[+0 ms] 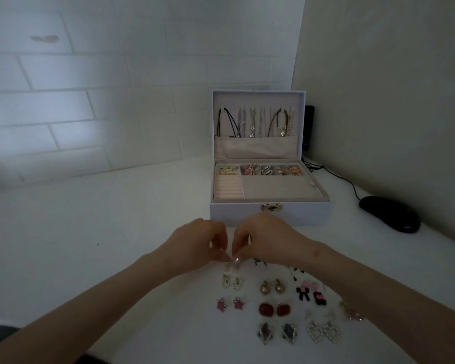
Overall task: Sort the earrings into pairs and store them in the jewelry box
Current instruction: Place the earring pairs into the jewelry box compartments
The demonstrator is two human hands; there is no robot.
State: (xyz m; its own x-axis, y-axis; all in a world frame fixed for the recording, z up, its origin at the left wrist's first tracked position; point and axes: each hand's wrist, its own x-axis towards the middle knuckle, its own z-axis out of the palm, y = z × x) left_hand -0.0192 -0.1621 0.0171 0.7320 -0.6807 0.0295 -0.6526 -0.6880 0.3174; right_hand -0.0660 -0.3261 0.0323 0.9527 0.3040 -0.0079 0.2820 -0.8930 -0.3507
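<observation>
Now | left hand (pixel 195 243), right hand (pixel 267 239) fingers (pixel 239 245) pinch pale earring (pixel 231 266) | jewelry box (pixel 247 214) behind | mouse (pixel 389 214) right

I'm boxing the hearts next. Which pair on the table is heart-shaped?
The beaded heart earrings in the front row, just right of the grey diamond-shaped earrings; no other pair forms an open heart outline.
</observation>
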